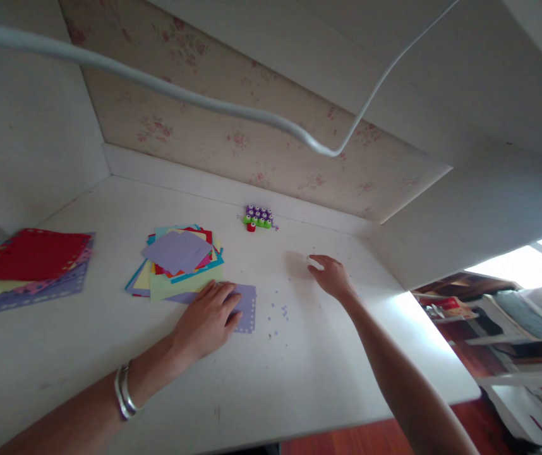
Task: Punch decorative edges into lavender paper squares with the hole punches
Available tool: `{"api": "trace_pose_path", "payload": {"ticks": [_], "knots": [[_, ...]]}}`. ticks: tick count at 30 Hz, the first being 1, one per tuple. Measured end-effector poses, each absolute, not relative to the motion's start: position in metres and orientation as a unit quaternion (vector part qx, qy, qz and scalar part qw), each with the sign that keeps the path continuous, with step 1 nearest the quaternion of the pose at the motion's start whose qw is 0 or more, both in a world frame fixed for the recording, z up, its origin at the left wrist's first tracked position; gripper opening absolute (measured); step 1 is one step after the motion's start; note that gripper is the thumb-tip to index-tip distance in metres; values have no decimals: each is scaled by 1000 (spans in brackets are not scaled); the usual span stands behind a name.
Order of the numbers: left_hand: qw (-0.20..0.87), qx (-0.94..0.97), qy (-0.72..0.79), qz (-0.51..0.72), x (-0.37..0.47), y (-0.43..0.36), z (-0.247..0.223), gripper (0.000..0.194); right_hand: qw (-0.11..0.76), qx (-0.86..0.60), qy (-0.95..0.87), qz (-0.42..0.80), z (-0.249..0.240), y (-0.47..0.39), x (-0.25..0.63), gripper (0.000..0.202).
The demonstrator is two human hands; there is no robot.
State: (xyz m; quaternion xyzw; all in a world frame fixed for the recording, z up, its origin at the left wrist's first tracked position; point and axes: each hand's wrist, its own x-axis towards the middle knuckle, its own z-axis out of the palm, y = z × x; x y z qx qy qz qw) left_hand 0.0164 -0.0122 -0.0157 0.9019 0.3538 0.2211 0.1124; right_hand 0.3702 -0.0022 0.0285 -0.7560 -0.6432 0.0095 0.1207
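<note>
A purple paper (247, 308) with small holes punched along its right edge lies on the white desk. My left hand (209, 317) rests on it with fingers spread, holding nothing. To the right, my right hand (330, 273) is pinched around a small white object (316, 263), mostly covered by the fingers. Small purple paper bits (284, 311) are scattered between the hands. Behind my left hand sits a stack of coloured papers (179, 253), with purple pieces on top. Several small purple, green and red punches (258, 218) stand grouped near the back.
At the far left is a pile of hole-edged sheets, with a red one (34, 254) on top. A white cable (261, 115) crosses the upper view. The desk (337, 404) has its front edge below, and shelves with items stand at the right.
</note>
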Motion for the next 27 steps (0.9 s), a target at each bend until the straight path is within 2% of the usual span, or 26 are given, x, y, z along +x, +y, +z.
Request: {"api": "trace_pose_path", "payload": {"ticks": [6, 13, 22, 25, 27], "knots": [[99, 888, 377, 243, 14, -9, -14, 28, 143, -697, -701, 52, 16, 78, 296, 38], [86, 882, 403, 228, 9, 0, -19, 39, 141, -660, -735, 56, 15, 147, 243, 46], [148, 867, 409, 242, 5, 3, -12, 47, 126, -672, -725, 80, 17, 110, 251, 21], [174, 860, 397, 269, 4, 4, -13, 41, 145, -680, -712, 93, 15, 80, 257, 23], [187, 858, 387, 280, 4, 5, -13, 29, 166, -683, -704, 100, 11, 56, 259, 24]]}}
